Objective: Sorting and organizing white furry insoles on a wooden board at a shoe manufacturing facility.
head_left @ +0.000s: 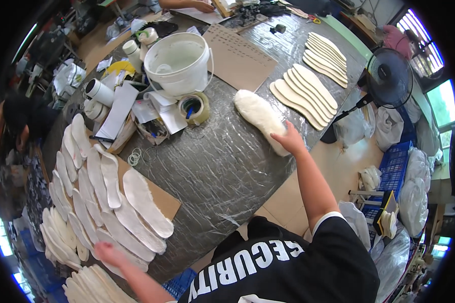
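Observation:
A fluffy cream fleece insole (258, 117) lies slantwise on the dark, plastic-covered table. My right hand (288, 140) is on its near end, thumb over the pile and a finger along the right edge. At the lower left, my left hand (111, 254) is smeared by motion, above or against the near end of the spread white insoles (124, 227). Its fingers do not show clearly. Those insoles overlap in rows, partly on a brown cardboard sheet (168, 201). Stacked cream insoles (93, 285) sit just below my left hand.
Beige insoles fan out in two groups, a nearer one (308, 96) and a farther one (328, 55). A white bucket (179, 63), tape roll (193, 108), papers and bottles crowd the back left. A black fan (389, 77) stands off the right edge. Another person's hand (203, 6) is at the far side.

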Available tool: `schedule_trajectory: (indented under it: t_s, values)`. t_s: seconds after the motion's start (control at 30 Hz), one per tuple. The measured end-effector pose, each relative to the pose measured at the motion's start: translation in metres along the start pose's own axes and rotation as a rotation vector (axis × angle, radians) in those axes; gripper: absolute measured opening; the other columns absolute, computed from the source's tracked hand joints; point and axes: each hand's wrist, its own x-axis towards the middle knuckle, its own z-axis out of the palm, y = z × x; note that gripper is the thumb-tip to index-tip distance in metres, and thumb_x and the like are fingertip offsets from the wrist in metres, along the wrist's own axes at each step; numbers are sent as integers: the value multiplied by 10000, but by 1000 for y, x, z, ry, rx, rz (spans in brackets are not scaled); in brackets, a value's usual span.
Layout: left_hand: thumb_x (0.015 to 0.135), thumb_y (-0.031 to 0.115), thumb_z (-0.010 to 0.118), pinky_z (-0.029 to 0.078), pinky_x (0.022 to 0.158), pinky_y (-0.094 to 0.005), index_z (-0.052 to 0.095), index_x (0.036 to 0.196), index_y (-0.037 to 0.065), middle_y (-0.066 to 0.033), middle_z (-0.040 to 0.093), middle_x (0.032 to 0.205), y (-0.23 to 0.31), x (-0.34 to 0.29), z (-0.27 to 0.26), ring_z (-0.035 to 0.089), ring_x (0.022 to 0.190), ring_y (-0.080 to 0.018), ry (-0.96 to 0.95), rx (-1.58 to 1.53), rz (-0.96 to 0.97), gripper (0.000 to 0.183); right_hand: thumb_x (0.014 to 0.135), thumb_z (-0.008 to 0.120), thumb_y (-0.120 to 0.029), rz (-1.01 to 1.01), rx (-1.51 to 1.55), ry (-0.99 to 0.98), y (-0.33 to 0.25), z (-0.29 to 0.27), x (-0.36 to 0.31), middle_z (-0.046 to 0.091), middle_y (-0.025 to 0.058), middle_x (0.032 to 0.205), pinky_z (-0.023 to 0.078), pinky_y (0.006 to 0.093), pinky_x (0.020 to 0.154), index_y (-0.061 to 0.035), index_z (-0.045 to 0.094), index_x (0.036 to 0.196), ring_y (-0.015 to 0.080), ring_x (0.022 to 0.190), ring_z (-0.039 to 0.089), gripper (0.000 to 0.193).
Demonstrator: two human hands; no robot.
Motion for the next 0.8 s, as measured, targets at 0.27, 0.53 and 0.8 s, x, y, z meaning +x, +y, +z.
schedule_trajectory:
  t_s: [0.27,0.53,0.8]
  values:
    - [924,240,544,481,801,-287,473,1242,-20,-117,603,1087,55,-265,280,584,959,-173,-1139,18,-254,417,644,721,-282,28,188,-122,-51,40,-35,630,205,772,489,387,692,20,590,811,332,751,626,369]
    - [779,187,673,514,678,-368,639,891,-64,-174,663,847,84,-303,334,643,734,-226,-1541,-21,-320,277,765,523,39,245,1309,-626,-11,34,-76,554,170,1115,506,354,835,10,403,1226,253,997,592,477]
    - [626,283,800,477,817,-413,469,1015,-41,-239,526,1091,131,-295,175,534,1017,-406,-1238,389,125,605,783,679,-167,56,1584,-869,-79,33,-158,495,119,1228,379,430,1000,15,334,1341,278,1139,492,681]
